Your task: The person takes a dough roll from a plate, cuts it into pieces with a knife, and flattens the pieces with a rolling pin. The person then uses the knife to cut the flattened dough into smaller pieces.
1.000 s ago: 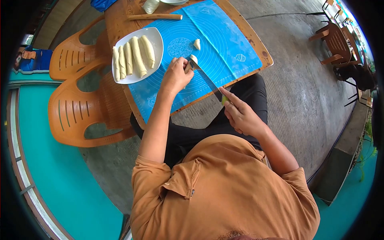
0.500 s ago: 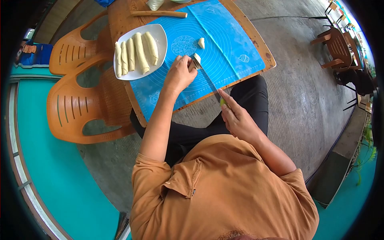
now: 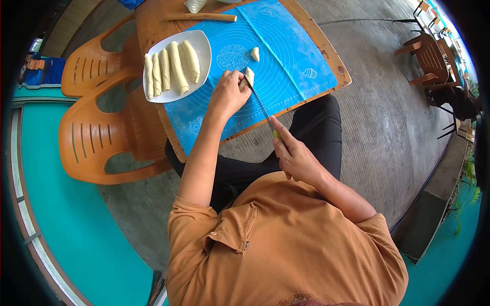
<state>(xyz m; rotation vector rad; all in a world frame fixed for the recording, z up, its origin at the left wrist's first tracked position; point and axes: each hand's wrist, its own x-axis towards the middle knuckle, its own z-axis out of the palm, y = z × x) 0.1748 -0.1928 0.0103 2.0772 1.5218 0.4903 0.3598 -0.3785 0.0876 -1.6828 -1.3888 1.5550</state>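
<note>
My right hand [image 3: 298, 159] is closed round the yellow-green handle of a knife [image 3: 262, 106]. Its thin blade slants away to the left, and its tip end lies by the fingers of my left hand [image 3: 230, 96]. Those fingers are curled down on a dough roll, mostly covered by the hand. Just beyond the blade shows a pale piece of dough [image 3: 249, 76]. A second cut dough piece [image 3: 255, 54] sits farther off on the blue pastry mat [image 3: 286, 66].
Left of the mat, a white plate [image 3: 205, 53] bears several dough rolls [image 3: 177, 66]. A wooden rolling pin [image 3: 204, 17] lies behind it on the wooden table [image 3: 150, 20]. Orange plastic chairs [image 3: 97, 135] stand at the left. Near the far edge is a plastic bag [image 3: 195, 5].
My right hand has shifted a little left, and the knife blade now shows narrower, more edge-on. The near dough piece looks more upright beside it. My left hand stays nearly in place.
</note>
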